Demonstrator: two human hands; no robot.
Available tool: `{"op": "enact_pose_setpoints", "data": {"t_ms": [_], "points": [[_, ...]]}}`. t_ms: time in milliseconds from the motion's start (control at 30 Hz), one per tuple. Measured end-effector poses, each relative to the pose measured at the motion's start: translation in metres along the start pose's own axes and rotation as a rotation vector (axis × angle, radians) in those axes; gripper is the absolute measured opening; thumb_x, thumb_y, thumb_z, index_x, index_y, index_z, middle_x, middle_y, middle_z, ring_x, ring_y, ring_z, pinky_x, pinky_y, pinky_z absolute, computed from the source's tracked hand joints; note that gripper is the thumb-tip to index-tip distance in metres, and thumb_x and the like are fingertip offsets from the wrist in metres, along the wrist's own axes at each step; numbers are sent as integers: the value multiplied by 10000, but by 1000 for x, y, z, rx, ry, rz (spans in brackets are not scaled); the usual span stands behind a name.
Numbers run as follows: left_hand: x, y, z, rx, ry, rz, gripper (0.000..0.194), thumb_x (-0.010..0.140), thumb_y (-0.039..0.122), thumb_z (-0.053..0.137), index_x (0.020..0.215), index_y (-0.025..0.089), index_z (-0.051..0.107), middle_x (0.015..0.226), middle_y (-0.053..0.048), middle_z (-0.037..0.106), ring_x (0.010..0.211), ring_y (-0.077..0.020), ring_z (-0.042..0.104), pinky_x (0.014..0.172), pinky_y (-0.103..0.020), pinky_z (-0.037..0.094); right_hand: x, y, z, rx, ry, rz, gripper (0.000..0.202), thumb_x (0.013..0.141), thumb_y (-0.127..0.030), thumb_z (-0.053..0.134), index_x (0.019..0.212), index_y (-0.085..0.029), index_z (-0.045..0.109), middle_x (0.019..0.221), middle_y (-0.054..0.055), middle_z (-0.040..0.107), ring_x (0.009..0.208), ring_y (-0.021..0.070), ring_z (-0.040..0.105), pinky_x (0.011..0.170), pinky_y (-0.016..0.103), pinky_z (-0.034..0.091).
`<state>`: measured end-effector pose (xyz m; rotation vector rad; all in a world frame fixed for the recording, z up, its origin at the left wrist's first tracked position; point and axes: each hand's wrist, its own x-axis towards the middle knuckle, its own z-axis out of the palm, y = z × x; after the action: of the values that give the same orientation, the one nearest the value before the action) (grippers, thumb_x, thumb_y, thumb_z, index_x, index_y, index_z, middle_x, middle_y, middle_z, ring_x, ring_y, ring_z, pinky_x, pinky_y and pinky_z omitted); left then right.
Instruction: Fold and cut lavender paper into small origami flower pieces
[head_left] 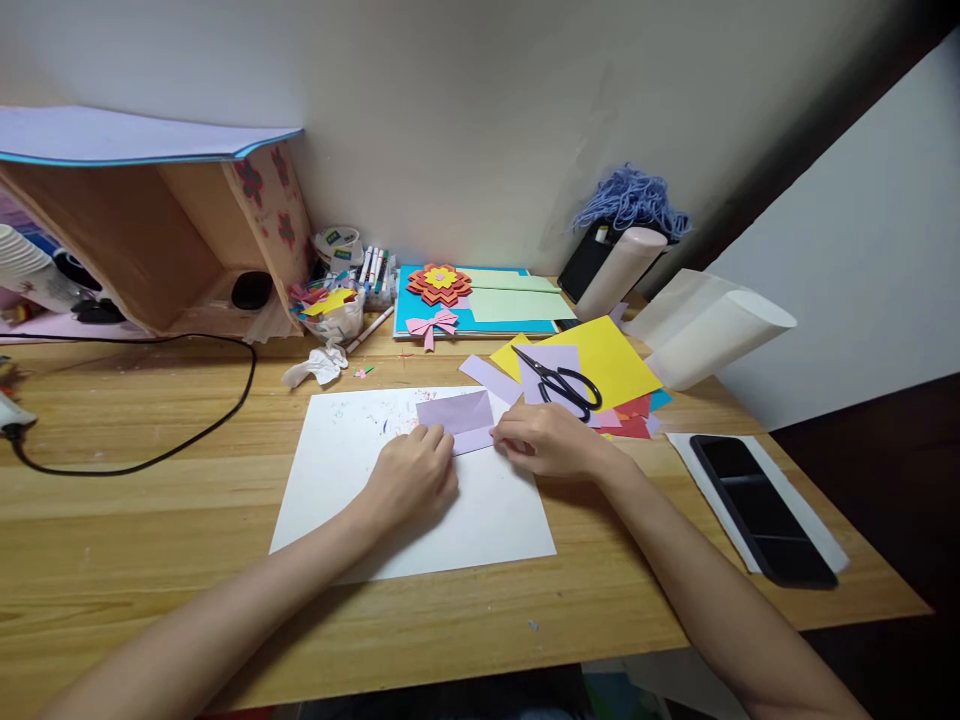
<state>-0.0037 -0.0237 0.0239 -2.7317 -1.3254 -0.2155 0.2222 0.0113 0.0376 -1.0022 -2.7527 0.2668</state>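
A piece of creased purple paper lies on the upper right part of the white sheet, my landmark here. The left hand, fingers curled well in, touches its lower left edge; I can't tell whether the thumb grips underneath. The right hand, nearly closed, pinches its right end between thumb and fingertips, over the sheet's right edge. Just beyond the sheet's upper right corner, black-handled scissors lie on coloured papers, yellow paper among them. Behind the sheet sits a layered paper flower, a pink bow just before it. Well right of the sheet rests a phone.
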Motion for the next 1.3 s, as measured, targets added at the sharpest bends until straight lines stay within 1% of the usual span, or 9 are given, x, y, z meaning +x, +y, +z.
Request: {"op": "enact_pose_setpoints", "data": {"t_ms": [67,133,300,433,533,733,967,1133,1300], "points": [[3,-6,5,-48,58,-6,221,846,358,500,826,151,573,810,-73,587,742,-210,559,562,-304,426,2,-2,3,-28,12,4,150,822,-190,542,927,-172,648,831,57,670,749,166,595,619,258,396],[4,-11,11,-72,90,5,255,855,402,499,850,159,575,839,-68,584,753,-201,549,576,-301,419,5,-2,9,-43,46,-13,168,819,-225,555,958,-181,636,898,64,661,797,174,593,642,261,408],[6,-20,20,-101,228,129,202,909,214,410,797,161,570,774,-45,599,682,-157,540,550,-264,386,10,0,20,-11,137,-75,172,873,-170,463,858,-166,634,914,82,663,849,180,591,695,277,436],[5,-23,19,-206,425,120,159,906,149,406,829,152,545,746,-31,618,645,-128,548,570,-239,403,11,-5,18,229,205,-55,153,869,-282,536,930,-163,612,904,80,666,867,190,592,747,303,453],[3,-22,19,-398,519,28,99,905,184,450,841,165,523,672,7,598,574,-97,538,534,-205,399,12,-13,19,512,322,102,190,884,-328,518,831,-169,607,784,44,645,740,154,581,680,267,449],[2,-20,22,-604,447,-137,115,905,242,467,1009,202,497,812,3,643,674,-102,603,579,-198,453,19,-20,29,865,357,461,301,861,-409,509,694,-161,545,635,-20,504,597,111,462,537,223,350],[6,-22,25,-625,329,-281,255,872,291,510,1107,203,462,948,-50,618,812,-169,614,705,-307,510,25,-9,42,753,333,642,370,827,-469,499,610,-174,449,576,-47,377,559,106,356,511,234,275],[9,-21,24,-489,326,-164,205,878,268,494,1059,188,545,1152,-109,547,1062,-229,536,870,-397,477,26,-9,50,592,357,674,372,843,-448,480,589,-178,445,549,-49,365,540,107,337,502,240,250],[8,-17,27,-412,211,1,211,901,221,448,1062,177,577,1084,-71,637,964,-197,600,836,-369,512,26,-12,52,461,376,616,321,846,-414,499,631,-175,516,535,-49,400,518,110,364,501,242,268]]}}
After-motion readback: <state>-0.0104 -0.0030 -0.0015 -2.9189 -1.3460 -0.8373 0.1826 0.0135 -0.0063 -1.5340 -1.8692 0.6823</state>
